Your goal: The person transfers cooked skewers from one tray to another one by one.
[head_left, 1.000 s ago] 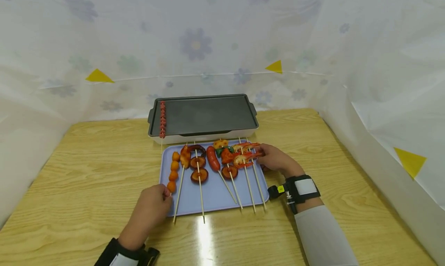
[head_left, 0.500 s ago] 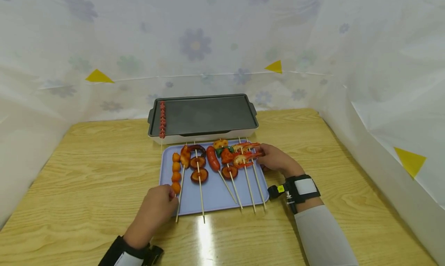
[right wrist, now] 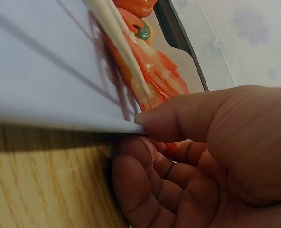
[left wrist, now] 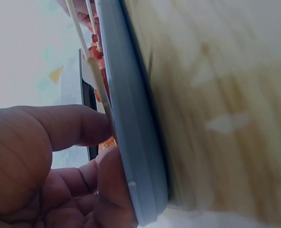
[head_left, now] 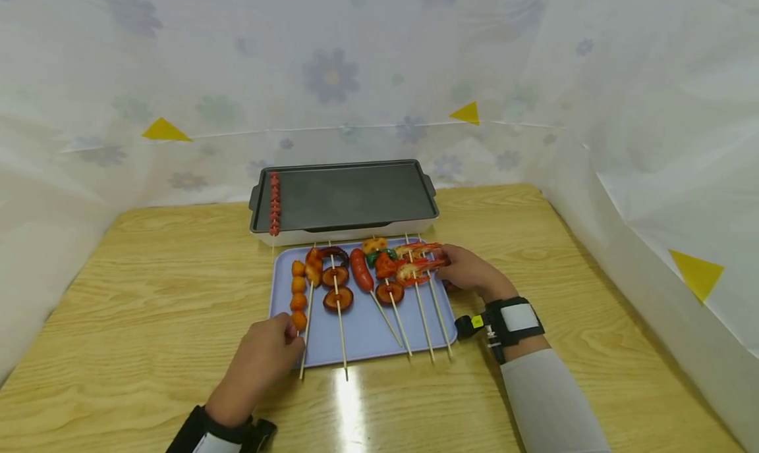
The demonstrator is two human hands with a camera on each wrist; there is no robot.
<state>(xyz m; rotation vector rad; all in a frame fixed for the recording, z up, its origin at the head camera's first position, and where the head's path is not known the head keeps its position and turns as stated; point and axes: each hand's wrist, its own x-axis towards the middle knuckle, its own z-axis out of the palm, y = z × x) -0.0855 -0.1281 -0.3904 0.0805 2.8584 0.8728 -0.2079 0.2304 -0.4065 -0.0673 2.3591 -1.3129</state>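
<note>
A light blue tray [head_left: 367, 328] lies on the wooden table with several food skewers on it. My left hand [head_left: 284, 338] is at the tray's near left corner and pinches the stick of the orange ball skewer [head_left: 298, 293]. In the left wrist view the stick [left wrist: 97, 78] runs between thumb and fingers of that hand [left wrist: 107, 142], beside the tray rim [left wrist: 131, 142]. My right hand [head_left: 453, 268] grips the tray's right edge, thumb on top and fingers under, next to the shrimp skewers [head_left: 418, 262]. Thumb and fingers of the right hand [right wrist: 135, 128] meet at the tray edge [right wrist: 45, 80] below a shrimp [right wrist: 154, 80].
A dark griddle pan [head_left: 350, 193] stands just behind the tray, with a skewer of small red pieces [head_left: 275, 203] along its left side. Flowered white sheeting walls in the table at the back and both sides.
My left hand has moved right to the orange ball skewer's stick and taken hold of it; the skewer shifted slightly. The right hand has stayed on the tray edge.
</note>
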